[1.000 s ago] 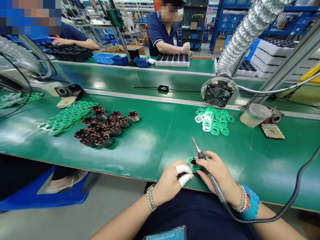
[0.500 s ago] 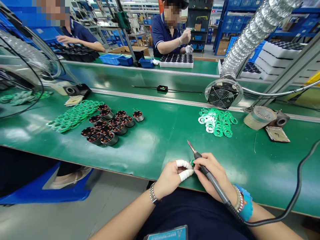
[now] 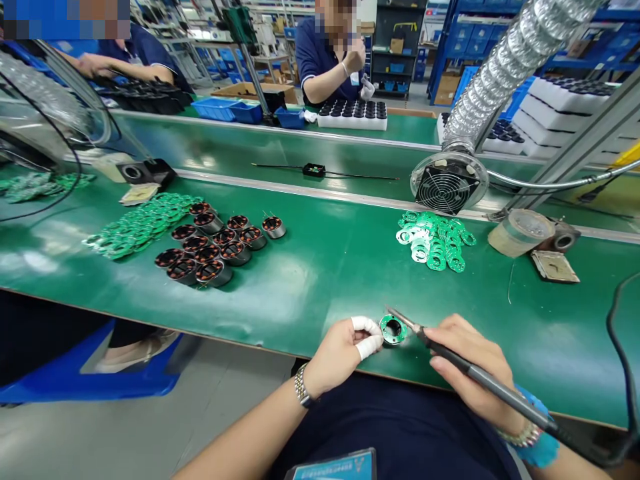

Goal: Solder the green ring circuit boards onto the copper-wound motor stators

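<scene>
Near the bench's front edge, my left hand [image 3: 345,350], with white tape on the thumb and forefinger, grips the left side of a round motor part topped by a green ring-shaped circuit board [image 3: 393,329]. My right hand [image 3: 473,367] is closed around the dark handle of a soldering iron [image 3: 470,368]. The iron slants up to the left, its metal tip close to the ring's upper edge; whether it touches, I cannot tell. Ahead on the right lies a pile of green ring boards [image 3: 436,240]. To the left stands a group of copper-wound motor stators [image 3: 213,245].
More green boards [image 3: 143,223] lie beyond the stators. A fume fan [image 3: 447,189] with a foil duct stands behind the right pile. A plastic tub [image 3: 520,232] and a solder-tip sponge [image 3: 555,265] sit at right. The iron's cable [image 3: 617,333] loops along the right. Co-workers [image 3: 330,60] sit across.
My right hand has moved right, off the part, and now grips the iron with its tip lowered to the ring. The green-topped part has come into view, held by my left hand.
</scene>
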The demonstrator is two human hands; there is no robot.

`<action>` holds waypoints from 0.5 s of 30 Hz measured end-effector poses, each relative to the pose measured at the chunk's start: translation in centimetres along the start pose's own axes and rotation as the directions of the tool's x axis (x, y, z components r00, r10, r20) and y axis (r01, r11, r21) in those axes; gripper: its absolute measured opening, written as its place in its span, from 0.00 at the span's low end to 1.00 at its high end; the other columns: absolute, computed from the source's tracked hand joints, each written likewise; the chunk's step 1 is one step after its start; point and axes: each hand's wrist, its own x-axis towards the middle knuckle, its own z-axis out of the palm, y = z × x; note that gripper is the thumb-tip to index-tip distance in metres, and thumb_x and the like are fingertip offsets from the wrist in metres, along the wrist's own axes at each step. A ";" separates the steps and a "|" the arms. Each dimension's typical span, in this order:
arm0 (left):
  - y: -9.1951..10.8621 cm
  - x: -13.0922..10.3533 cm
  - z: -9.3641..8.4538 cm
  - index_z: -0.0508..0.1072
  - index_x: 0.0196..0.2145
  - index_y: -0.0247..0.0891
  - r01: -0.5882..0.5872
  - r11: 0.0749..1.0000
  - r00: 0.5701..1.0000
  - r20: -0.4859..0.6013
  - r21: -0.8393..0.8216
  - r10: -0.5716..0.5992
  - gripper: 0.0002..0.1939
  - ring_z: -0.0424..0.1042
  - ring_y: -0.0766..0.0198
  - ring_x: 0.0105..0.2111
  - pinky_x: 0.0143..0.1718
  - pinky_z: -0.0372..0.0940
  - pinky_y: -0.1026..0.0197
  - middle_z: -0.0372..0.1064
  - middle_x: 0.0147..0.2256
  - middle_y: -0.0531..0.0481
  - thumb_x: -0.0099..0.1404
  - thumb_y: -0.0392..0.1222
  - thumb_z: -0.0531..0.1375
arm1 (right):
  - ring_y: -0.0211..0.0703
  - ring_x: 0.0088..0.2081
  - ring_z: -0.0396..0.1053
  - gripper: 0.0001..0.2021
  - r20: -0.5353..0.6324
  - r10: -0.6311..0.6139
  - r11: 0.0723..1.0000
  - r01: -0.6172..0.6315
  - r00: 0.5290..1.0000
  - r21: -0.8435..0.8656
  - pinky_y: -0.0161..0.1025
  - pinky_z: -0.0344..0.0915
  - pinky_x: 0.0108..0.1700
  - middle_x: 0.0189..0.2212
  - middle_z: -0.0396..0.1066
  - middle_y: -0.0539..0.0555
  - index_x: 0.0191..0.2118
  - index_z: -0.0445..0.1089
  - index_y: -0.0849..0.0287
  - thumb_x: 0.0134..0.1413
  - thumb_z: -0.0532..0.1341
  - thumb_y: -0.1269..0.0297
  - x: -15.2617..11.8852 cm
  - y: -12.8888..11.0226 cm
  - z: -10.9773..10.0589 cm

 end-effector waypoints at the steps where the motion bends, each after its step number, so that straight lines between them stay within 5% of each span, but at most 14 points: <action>1: 0.1 0.0 0.0 0.68 0.25 0.33 0.002 1.000 1.000 -0.001 0.003 -0.002 0.06 0.65 0.67 0.27 0.33 0.60 0.64 0.66 0.25 0.51 0.54 0.39 0.60 | 0.42 0.32 0.63 0.17 0.006 0.001 1.000 -0.001 1.000 0.012 0.40 0.63 0.33 0.30 0.68 0.54 0.47 0.67 0.59 0.51 0.58 0.77 -0.2 -0.1 -0.3; 15: 0.3 0.1 0.2 0.68 0.23 0.34 0.032 0.999 0.999 -0.026 0.005 -0.031 0.07 0.66 0.67 0.26 0.33 0.61 0.63 0.66 0.23 0.52 0.52 0.40 0.61 | 0.43 0.29 0.65 0.12 0.072 0.060 0.997 -0.063 0.996 0.043 0.40 0.64 0.29 0.25 0.69 0.54 0.41 0.71 0.58 0.52 0.57 0.75 -0.4 -0.4 -0.4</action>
